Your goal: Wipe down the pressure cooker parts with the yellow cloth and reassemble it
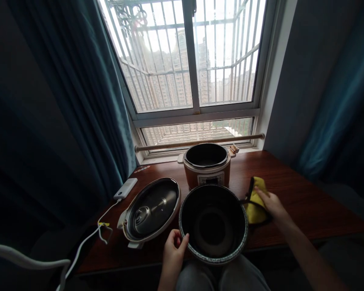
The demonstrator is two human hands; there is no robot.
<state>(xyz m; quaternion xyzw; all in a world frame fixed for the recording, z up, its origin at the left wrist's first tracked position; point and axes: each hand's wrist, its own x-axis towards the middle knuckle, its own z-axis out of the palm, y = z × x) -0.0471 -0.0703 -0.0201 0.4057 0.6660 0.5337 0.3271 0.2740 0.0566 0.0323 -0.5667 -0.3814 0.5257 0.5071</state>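
A dark round inner pot (213,223) stands at the front edge of the wooden table (303,194). My left hand (173,245) grips its near left rim, thumb over the edge. My right hand (271,203) rests with its fingers stretched out on a yellow cloth (255,202) just right of the pot. Behind the pot stands an orange cooker body (206,164), open and empty. The cooker's lid (152,208) lies upside down to the left of the pot.
A white power bank (125,188) with a white cable (87,240) lies at the table's left side. A wooden rod (200,142) runs along the windowsill. Teal curtains (87,93) hang on both sides. My knees sit under the table's front edge.
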